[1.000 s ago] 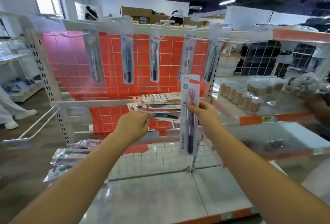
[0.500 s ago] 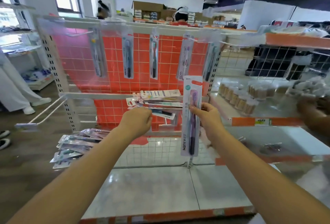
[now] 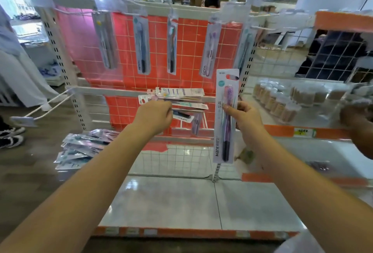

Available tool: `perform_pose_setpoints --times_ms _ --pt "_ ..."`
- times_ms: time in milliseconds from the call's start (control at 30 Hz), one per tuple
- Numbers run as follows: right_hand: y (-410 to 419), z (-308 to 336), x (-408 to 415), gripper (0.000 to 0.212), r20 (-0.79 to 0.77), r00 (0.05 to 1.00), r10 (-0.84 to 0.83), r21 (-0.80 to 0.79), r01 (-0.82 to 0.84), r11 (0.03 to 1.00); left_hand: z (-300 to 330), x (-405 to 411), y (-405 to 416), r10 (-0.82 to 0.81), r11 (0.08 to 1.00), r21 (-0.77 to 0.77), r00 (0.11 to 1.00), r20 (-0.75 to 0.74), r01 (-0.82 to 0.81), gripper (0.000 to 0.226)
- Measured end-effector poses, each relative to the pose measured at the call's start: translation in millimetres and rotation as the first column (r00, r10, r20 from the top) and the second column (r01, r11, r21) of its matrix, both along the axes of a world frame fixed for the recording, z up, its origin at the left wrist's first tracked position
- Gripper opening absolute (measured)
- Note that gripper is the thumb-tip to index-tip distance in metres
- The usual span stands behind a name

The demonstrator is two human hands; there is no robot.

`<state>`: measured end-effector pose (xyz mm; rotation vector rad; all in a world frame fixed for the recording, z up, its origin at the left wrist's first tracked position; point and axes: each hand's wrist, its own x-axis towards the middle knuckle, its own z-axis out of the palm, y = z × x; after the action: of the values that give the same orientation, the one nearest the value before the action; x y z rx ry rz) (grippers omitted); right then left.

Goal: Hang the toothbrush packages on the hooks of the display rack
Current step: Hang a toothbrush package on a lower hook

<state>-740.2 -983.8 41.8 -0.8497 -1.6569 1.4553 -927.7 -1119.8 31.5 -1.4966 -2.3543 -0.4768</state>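
My right hand (image 3: 245,115) grips a purple toothbrush package (image 3: 225,117), held upright in front of the rack's right upright. My left hand (image 3: 154,114) holds a fanned stack of toothbrush packages (image 3: 181,99) flat at mid height. The display rack (image 3: 187,8) has an orange grid back panel and a white top bar with hooks. Several packages hang from those hooks, among them a grey one (image 3: 106,40), a blue one (image 3: 141,44) and a purple one (image 3: 210,48). Clear price tags hide the hook tips.
A pile of loose packages (image 3: 84,147) lies at the rack's lower left. A long bare hook (image 3: 46,105) juts out on the left. The white base shelf (image 3: 181,202) spreads below. Jars (image 3: 282,99) line the right shelf. Another person's hand (image 3: 357,119) reaches in at right; legs (image 3: 18,77) stand left.
The view has tilted down and drawn closer to the rack. Both hands keep their packages; the right hand's package has stayed upright at the same place relative to the stack.
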Motion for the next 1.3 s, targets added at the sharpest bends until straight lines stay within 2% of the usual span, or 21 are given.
perform_pose_setpoints --times_ms 167,300,367,500,667,800,967,1033,1167,1300 --pt "22 -27 -15 0.006 -0.072 0.997 0.019 0.055 -0.015 0.998 -18 -15 24 0.026 1.000 -0.016 1.000 0.009 -0.025 0.028" --pt "31 -71 -22 0.007 -0.133 0.987 0.089 0.184 -0.063 0.981 -58 -16 42 0.032 0.999 0.005 0.999 0.012 -0.032 0.026" --pt "33 -108 -22 0.010 -0.151 0.983 0.107 0.231 -0.070 0.971 -90 -12 48 0.024 0.999 0.027 1.000 0.020 -0.024 0.025" --pt "39 -187 -19 0.009 -0.179 0.976 0.124 0.316 -0.062 0.947 -160 -4 59 0.003 0.981 0.194 0.998 -0.068 0.010 0.023" --pt "45 -271 -11 0.007 -0.204 0.972 0.118 0.298 -0.053 0.953 -241 22 63 -0.094 0.958 0.259 0.987 -0.133 0.126 0.025" --pt "47 -316 -15 0.009 -0.163 0.978 0.133 0.263 -0.087 0.961 -290 25 69 -0.140 0.960 0.229 0.984 -0.110 0.162 0.024" --pt "44 -353 -42 0.008 -0.095 0.978 0.186 0.182 -0.167 0.969 -318 11 78 -0.103 0.991 0.079 0.992 -0.076 0.109 0.025" --pt "44 -359 -53 0.016 -0.118 0.970 0.213 0.182 -0.190 0.965 -322 4 80 -0.075 0.995 0.053 0.994 -0.074 0.079 0.025" --pt "54 -356 -68 0.010 -0.185 0.953 0.241 0.171 -0.210 0.963 -328 -6 86 -0.041 0.999 0.024 0.996 -0.085 0.043 0.027" --pt "72 -354 -80 0.009 -0.173 0.961 0.218 0.187 -0.185 0.965 -334 -16 97 -0.035 0.999 0.011 0.996 -0.077 0.036 0.025"
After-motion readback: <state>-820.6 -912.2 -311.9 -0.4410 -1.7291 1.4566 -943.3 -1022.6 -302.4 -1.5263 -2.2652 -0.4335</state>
